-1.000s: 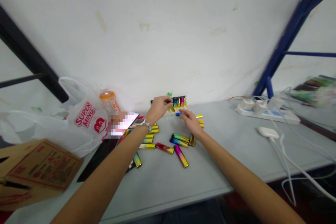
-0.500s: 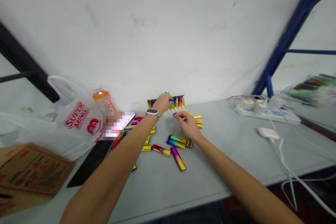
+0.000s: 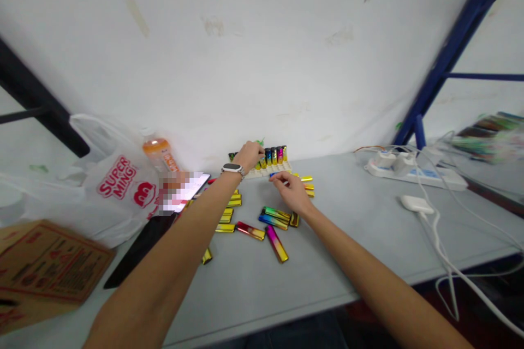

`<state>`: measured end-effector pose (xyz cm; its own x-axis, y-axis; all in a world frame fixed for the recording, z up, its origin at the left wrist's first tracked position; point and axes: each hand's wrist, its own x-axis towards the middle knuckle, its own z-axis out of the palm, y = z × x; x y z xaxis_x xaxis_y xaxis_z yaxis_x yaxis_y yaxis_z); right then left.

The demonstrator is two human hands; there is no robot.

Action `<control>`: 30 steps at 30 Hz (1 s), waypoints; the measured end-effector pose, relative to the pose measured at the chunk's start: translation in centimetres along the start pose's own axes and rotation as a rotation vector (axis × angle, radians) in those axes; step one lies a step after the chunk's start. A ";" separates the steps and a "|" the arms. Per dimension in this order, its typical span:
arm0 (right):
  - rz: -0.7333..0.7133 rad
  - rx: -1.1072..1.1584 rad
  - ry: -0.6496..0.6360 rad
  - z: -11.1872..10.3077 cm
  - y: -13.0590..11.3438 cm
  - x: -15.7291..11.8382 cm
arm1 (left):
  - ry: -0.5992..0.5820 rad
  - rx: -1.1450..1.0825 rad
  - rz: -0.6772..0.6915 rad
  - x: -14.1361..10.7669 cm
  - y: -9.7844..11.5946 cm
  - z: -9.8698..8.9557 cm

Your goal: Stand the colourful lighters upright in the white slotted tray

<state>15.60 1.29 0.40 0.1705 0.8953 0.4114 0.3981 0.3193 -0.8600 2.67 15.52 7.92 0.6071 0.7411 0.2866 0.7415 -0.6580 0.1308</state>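
Note:
My left hand (image 3: 250, 156), with a watch (image 3: 232, 168) on its wrist, reaches to a row of upright metallic lighters (image 3: 274, 155) in a cream-coloured rack (image 3: 266, 171). Its fingers are pinched over the row, and what they grip is hidden. My right hand (image 3: 291, 192) is just in front of the rack, thumb and fingers pressed together. A blue end shows by its fingertips; whether it is held I cannot tell. Yellow lighter ends (image 3: 308, 186) stick out beyond this hand. Nearer lie a green lighter (image 3: 276, 212), a blue one (image 3: 273, 222), a red one (image 3: 250, 230) and a purple-yellow one (image 3: 277, 244).
More lighters (image 3: 225, 220) lie beside my left forearm. To the left are a tablet-like device (image 3: 139, 251), a carton (image 3: 53, 267), a plastic bag (image 3: 110, 191) and an orange bottle (image 3: 161, 155). A power strip (image 3: 417, 173) with white cables (image 3: 440, 251) is on the right.
My left hand has shifted slightly left along the row, showing more of the rack. My right hand has barely moved. The view has tilted a little.

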 end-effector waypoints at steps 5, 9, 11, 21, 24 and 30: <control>-0.011 -0.062 -0.069 -0.2 -0.3 0.0 | 0.071 0.081 0.091 -0.7 0.0 0.6; -0.055 -0.168 -0.158 -0.6 -0.7 -0.1 | 0.087 0.100 0.143 -0.8 -0.3 0.9; -0.057 -0.203 -0.181 -0.8 -0.7 -0.1 | 0.024 0.080 0.142 -0.5 -0.6 0.6; -0.035 -0.253 -0.232 -0.8 -0.7 -0.1 | -0.018 0.131 0.138 -0.2 0.1 -0.4; -0.061 -0.281 -0.300 -1.0 -0.8 -0.2 | 0.029 0.170 0.125 -1.0 0.5 0.3; -0.110 -0.521 -0.402 -1.5 -0.9 -0.9 | 0.116 0.246 0.078 -2.6 0.6 0.6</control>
<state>16.46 -0.30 1.21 -0.2054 0.9443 0.2572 0.7949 0.3143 -0.5191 1.70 13.32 6.69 0.6386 0.6601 0.3956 0.7497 -0.6495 -0.1264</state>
